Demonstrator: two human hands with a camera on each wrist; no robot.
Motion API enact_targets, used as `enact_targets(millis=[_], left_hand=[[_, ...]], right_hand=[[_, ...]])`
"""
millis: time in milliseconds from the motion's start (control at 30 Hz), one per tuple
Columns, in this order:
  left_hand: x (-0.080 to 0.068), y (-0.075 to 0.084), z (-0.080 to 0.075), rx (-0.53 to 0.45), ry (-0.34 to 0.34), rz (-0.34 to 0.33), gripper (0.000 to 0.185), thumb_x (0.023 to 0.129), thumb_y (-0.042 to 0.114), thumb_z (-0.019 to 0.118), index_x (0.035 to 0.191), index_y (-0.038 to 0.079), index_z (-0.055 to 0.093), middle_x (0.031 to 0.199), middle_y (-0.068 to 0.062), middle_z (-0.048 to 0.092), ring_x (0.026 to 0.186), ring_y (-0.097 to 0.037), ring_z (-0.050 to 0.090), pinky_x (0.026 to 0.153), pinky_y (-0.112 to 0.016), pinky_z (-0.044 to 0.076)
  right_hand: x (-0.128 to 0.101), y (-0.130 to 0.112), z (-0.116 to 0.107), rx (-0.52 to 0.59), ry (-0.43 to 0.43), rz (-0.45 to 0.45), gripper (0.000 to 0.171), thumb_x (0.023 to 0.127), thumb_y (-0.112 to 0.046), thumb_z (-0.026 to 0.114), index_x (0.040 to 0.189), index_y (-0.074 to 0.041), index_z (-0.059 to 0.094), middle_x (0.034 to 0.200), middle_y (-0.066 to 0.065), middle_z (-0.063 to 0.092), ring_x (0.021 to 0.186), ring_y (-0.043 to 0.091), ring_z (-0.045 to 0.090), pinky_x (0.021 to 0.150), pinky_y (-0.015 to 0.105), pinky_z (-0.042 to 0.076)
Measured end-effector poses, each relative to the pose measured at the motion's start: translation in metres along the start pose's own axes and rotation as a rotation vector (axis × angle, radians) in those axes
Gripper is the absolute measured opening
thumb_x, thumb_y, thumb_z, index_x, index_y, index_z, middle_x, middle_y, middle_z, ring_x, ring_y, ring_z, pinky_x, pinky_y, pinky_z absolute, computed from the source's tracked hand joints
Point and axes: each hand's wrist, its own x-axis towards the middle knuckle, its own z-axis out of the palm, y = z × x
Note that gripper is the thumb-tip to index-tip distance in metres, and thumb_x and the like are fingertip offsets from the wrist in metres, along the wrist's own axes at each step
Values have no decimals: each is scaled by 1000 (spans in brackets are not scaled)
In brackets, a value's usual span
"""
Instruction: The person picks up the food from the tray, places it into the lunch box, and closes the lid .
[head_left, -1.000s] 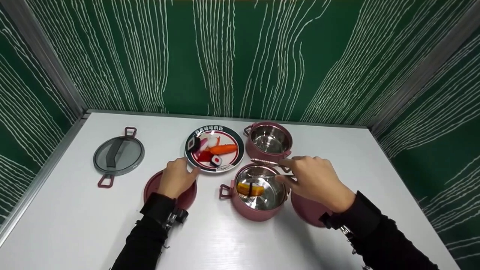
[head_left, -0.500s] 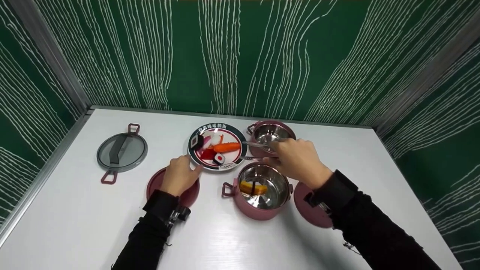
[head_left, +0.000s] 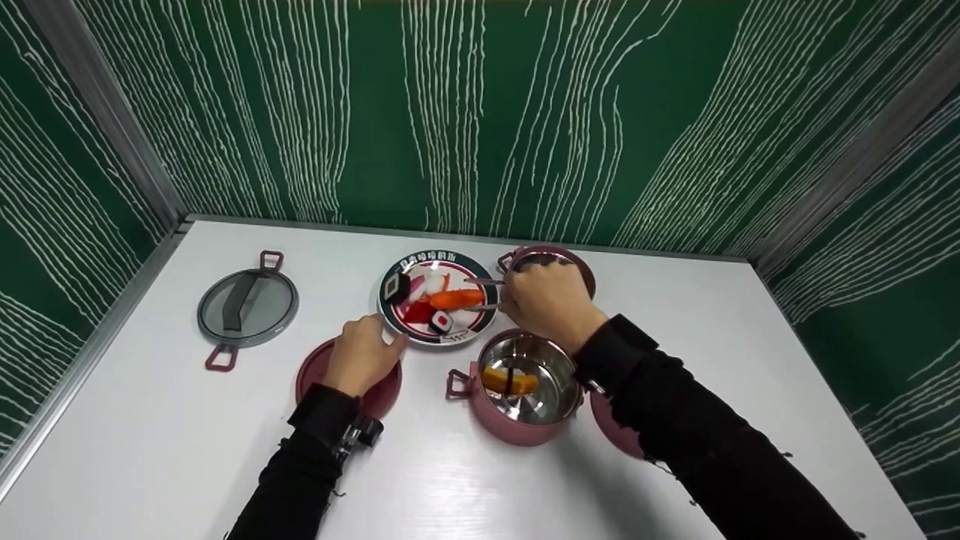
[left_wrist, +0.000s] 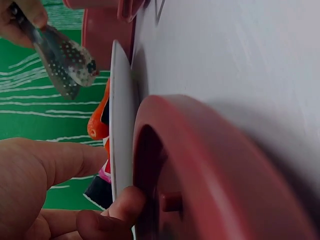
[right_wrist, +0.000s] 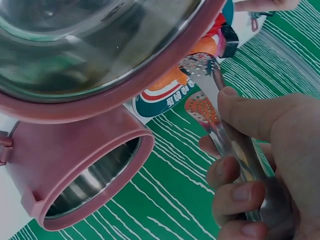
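My right hand (head_left: 551, 296) grips metal tongs (right_wrist: 232, 135) with perforated tips, their arms apart. In the head view the tips overlap the plate's right side, one on each side of an orange toy carrot (head_left: 456, 300). The left wrist view shows them raised above the plate. My left hand (head_left: 364, 356) is at the plate's near left rim, thumb and a finger around the edge of the plate (left_wrist: 116, 100). Also on the plate are a black-and-white sushi roll (head_left: 396, 288), a smaller roll (head_left: 441, 322), and red and white toy pieces.
A pink pot (head_left: 517, 427) in front holds a yellow toy piece with a black band (head_left: 510, 381). Another pink pot (head_left: 585, 274) stands behind, partly covered by my right hand. A dark red round dish (head_left: 386, 394) lies under my left hand. A glass lid (head_left: 247, 307) is far left.
My right hand has carried the tongs leftward and back from above the front pot to the plate, tips now beside the carrot. The left hand has stayed at the plate's rim.
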Motion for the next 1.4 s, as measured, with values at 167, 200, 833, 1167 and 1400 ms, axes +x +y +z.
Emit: enact_targets(millis=[167,200,833,1167,1400], left_hand=[[0,-1,1,-3,8,4,37,96,21,75,116,-10,75,105,-28,77,100,-42,76,86,-56,62],[0,-1,2,-6,10,7,38,96,22,75,116,-10,74,106,-28,77,100,-42,77,86,-56,63],[21,-38,30,14,48,29,42,93,31,77,118,-2,77,106,-23,79,97,-39,77,80,-57,63],[1,-2,-2,6,7,-5,40,96,24,76,121,-7,75,110,-29,77,103,-44,77,86,-58,63],[3,-9,5,9,44,16,39,93,23,77,118,-6,76,105,-28,78,100,-46,77,82,-60,62]], right_hand=[[11,-9,4,-62,-69,16,33,96,-38,81,98,-5,77,80,13,73,69,35,70,63,52,64],[13,-11,5,-75,-80,16,34,96,-38,81,99,-4,77,82,14,74,71,36,71,65,53,64],[24,-20,20,-93,-92,-1,30,95,-35,82,92,-5,78,89,16,79,77,38,75,68,55,65],[26,-23,23,-152,-98,-22,19,99,-23,76,98,-4,78,93,15,78,79,37,74,71,52,66],[26,-24,25,-179,-103,-27,19,99,-24,76,100,-5,78,94,15,77,80,37,74,71,51,66]])
